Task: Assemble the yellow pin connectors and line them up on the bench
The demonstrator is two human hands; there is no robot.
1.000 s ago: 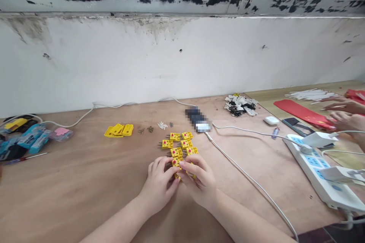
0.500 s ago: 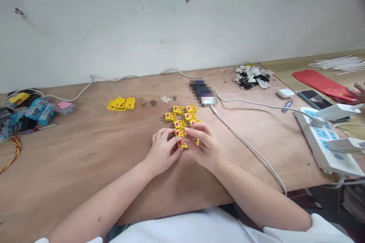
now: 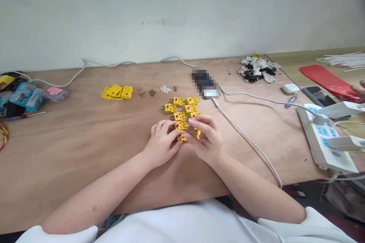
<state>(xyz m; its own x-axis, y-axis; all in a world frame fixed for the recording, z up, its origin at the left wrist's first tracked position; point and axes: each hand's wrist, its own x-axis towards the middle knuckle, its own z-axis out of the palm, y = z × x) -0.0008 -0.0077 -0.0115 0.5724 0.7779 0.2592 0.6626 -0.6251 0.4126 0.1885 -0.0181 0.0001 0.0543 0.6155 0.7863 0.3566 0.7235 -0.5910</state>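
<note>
Several yellow two-pin thermocouple plugs (image 3: 182, 109), each with a red dot, lie in a tight group on the plywood table (image 3: 71, 152). My left hand (image 3: 162, 142) and my right hand (image 3: 207, 139) meet at the group's near end. Their fingers close around a yellow plug (image 3: 181, 136), and a second yellow piece (image 3: 198, 134) shows beside my right fingers. The fingers hide most of what they hold.
Yellow plug shells (image 3: 116, 92), small screws (image 3: 146, 93) and white parts (image 3: 164, 89) lie beyond the plugs. A blurred phone (image 3: 204, 82) is cabled to a white power strip (image 3: 323, 136). A black-and-white pile (image 3: 257, 69) sits behind. A co-worker's hand (image 3: 359, 89) shows at far right.
The view has tilted down, so everything on the table sits higher in the frame and more of my arms and white top shows. My hands stay together at the plugs.
</note>
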